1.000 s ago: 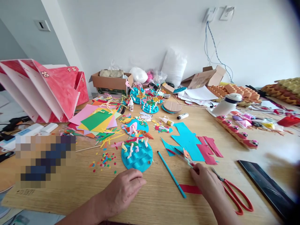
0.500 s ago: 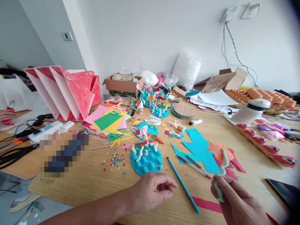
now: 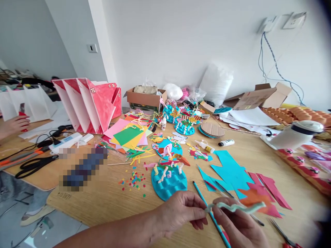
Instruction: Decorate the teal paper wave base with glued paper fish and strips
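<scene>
A wavy pale green fuzzy strip (image 3: 240, 207) stretches between my hands above the front of the table. My left hand (image 3: 181, 212) pinches its left end between thumb and fingers. My right hand (image 3: 236, 224) grips it near that end, and the rest sticks out to the right. Just beyond my left hand lies a round blue wavy base (image 3: 169, 182) with curly pale pieces standing on it. A blue pencil (image 3: 207, 206) passes diagonally beneath my fingers.
Blue paper (image 3: 230, 168) and red scraps lie to the right, with scissors (image 3: 283, 232) at the front right. Small coloured dots (image 3: 134, 181) are scattered left of the base. A person's hand (image 3: 12, 125) holds a red-handled tool at far left.
My right hand has moved left and turned the green strip from upright to nearly level. My left hand has moved right and taken its end. The view has shifted left.
</scene>
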`<action>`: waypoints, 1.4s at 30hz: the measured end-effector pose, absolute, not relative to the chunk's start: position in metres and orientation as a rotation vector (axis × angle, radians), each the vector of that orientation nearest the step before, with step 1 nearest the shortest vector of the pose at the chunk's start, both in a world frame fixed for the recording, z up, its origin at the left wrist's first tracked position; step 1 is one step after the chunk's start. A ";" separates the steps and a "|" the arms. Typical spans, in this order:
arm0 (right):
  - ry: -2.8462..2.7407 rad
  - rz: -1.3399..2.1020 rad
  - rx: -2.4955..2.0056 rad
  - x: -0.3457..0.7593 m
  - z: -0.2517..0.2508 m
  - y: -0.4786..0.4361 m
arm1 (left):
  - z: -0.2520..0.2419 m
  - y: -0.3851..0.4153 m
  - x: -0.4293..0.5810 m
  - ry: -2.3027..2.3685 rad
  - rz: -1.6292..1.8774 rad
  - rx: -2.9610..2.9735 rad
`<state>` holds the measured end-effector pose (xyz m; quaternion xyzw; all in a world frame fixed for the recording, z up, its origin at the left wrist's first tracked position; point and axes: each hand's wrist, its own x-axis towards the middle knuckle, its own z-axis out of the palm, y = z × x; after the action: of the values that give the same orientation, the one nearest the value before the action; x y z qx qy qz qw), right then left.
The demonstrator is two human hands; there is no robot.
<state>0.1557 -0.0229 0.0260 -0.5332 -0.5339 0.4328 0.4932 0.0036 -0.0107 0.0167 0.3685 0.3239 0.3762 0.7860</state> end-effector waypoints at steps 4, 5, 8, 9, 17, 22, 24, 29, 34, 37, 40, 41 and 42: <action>-1.282 1.125 -1.227 0.142 0.032 -0.015 | 0.019 -0.006 -0.002 0.723 0.884 0.815; -1.290 1.139 -1.211 0.142 0.033 -0.013 | 0.019 -0.005 -0.004 0.703 0.895 0.798; -1.266 1.188 -1.176 0.144 0.032 -0.007 | 0.019 -0.006 -0.010 0.598 0.927 0.720; -1.246 1.214 -1.159 0.145 0.031 -0.006 | 0.019 -0.007 -0.011 0.574 0.933 0.702; -1.105 1.472 -1.010 0.132 0.034 -0.005 | 0.020 -0.009 -0.009 0.519 1.017 0.670; -1.043 1.512 -1.013 0.127 0.034 -0.012 | 0.015 -0.009 -0.012 0.511 1.036 0.676; -1.031 1.543 -1.008 0.126 0.035 -0.016 | 0.013 -0.011 -0.014 0.504 1.033 0.683; -1.039 1.618 -0.948 0.121 0.036 -0.023 | 0.013 -0.012 -0.018 0.485 1.017 0.735; -1.004 1.674 -0.920 0.116 0.036 -0.027 | 0.009 -0.012 -0.021 0.505 1.023 0.803; -1.001 1.675 -0.932 0.115 0.035 -0.027 | 0.004 -0.013 -0.022 0.525 1.033 0.853; -1.027 1.671 -0.941 0.115 0.036 -0.027 | 0.002 -0.012 -0.023 0.526 1.025 0.878; -1.038 1.679 -0.942 0.116 0.036 -0.027 | 0.003 -0.012 -0.024 0.525 1.016 0.880; -1.045 1.683 -0.945 0.117 0.036 -0.026 | 0.003 -0.011 -0.024 0.521 1.007 0.878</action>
<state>0.1166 -0.0262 0.0361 -0.3833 -0.4237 0.6825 0.4557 -0.0239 -0.0110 0.0035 0.4024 0.2386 0.4613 0.7539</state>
